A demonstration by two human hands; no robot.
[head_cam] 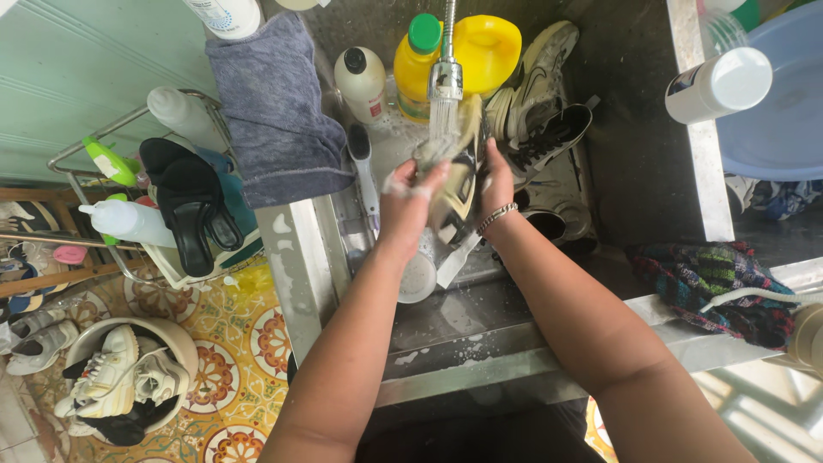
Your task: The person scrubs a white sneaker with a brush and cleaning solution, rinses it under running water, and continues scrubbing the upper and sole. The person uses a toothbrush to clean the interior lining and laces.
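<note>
Soapy left hand (410, 199) grips the near side of a pale, black-trimmed shoe (459, 176); the shoe sits between both hands, directly under the running tap (445, 79), above the steel sink (514, 334). Right hand (497, 184), bracelet at wrist, clasps the shoe's far side. Sink's back edge: yellow bottle (414, 64). Sink's right side: more sneakers (540, 103) piled. Floor bucket (176, 339) at left holds white sneakers.

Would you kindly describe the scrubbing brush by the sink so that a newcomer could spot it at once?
Start at the steel sink under the running faucet. On its left edge, just left of the soapy left hand, lies the scrubbing brush. Its long white handle and dark bristled head set it apart from the bottles behind it.
</note>
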